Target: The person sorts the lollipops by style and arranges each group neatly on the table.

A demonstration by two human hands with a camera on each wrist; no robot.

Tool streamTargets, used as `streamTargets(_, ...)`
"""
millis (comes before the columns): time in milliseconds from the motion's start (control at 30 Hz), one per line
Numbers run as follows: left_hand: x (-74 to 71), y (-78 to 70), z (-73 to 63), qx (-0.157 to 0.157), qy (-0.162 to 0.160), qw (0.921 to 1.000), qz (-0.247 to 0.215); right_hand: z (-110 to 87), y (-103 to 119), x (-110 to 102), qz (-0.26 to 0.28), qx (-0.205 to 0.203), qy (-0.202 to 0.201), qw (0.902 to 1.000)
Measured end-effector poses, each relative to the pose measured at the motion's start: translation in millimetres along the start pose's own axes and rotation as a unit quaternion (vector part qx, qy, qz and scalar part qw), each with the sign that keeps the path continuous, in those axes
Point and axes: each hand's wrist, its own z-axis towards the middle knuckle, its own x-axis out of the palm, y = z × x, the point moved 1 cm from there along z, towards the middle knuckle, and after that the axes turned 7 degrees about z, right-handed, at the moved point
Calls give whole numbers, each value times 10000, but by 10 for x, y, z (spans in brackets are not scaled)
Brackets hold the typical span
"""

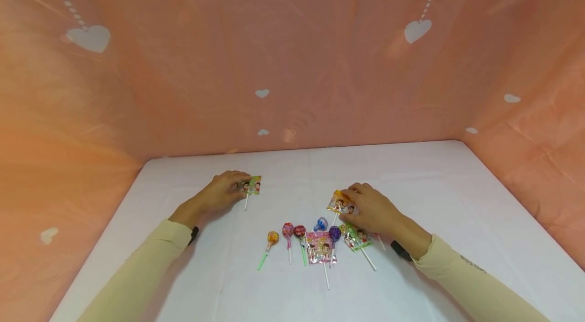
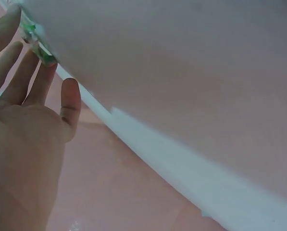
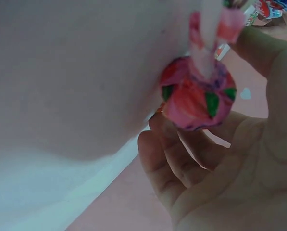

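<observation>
On the left of the white table, my left hand (image 1: 224, 191) pinches a lollipop in a green flat wrapper (image 1: 254, 185), its white stick pointing toward me. The left wrist view catches only a bit of that green wrapper (image 2: 46, 57) at the fingertips. My right hand (image 1: 376, 212) holds an orange-wrapped flat lollipop (image 1: 337, 202) by its right edge, thumb and fingers on either side. Below that hand lies another green-wrapped lollipop (image 1: 358, 237). A round pink-and-red lollipop (image 3: 198, 96) shows large near the palm in the right wrist view; the hand mostly hides it in the head view.
Toward the middle lie a pink flat lollipop (image 1: 321, 247) and round ones: orange (image 1: 272, 237), pink (image 1: 288, 229), dark red (image 1: 299, 231), blue (image 1: 321, 224) and purple (image 1: 335, 233). The white table (image 1: 228, 281) meets an orange-pink curtain (image 1: 292, 58) with white hearts.
</observation>
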Motion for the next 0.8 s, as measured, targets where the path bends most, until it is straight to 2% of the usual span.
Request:
streamTargets(400,5,-6,-38,6,55,10000,47,42,0,11,295,146,77,9994)
streamTargets(800,8,-3,-42,138,-15,9999,31,10,22,-36,157,78,-2,9998)
